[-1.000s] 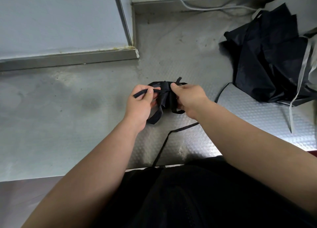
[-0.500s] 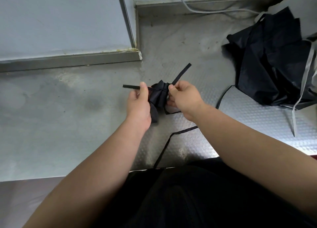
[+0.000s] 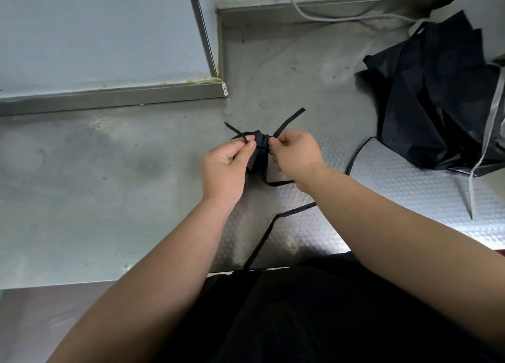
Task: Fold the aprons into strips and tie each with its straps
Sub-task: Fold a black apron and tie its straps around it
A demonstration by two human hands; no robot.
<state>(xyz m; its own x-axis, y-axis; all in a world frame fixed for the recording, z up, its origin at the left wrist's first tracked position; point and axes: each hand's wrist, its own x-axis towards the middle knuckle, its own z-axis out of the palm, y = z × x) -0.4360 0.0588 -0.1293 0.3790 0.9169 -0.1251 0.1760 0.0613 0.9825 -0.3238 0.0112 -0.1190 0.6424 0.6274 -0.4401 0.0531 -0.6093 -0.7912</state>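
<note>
Left hand [image 3: 224, 168] pinching strap end [image 3: 237, 133] toward 10 o'clock, right hand [image 3: 296, 155] pinching strap end [image 3: 290, 120] toward 2 o'clock, bundled apron [image 3: 259, 151] between them above counter [image 3: 109, 198], loose aprons [image 3: 437, 103] at 2 o'clock

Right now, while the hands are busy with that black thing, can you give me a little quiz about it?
1. True or false: the left hand pinches the left strap and the right hand pinches the right strap of the apron bundle.
2. Where is the heap of black aprons? A: on the person's right. B: on the person's left. C: under the bundle.
3. Fill in: the counter is made of shiny ____.

Key: 1 true. 2 A. 3 metal.
</note>
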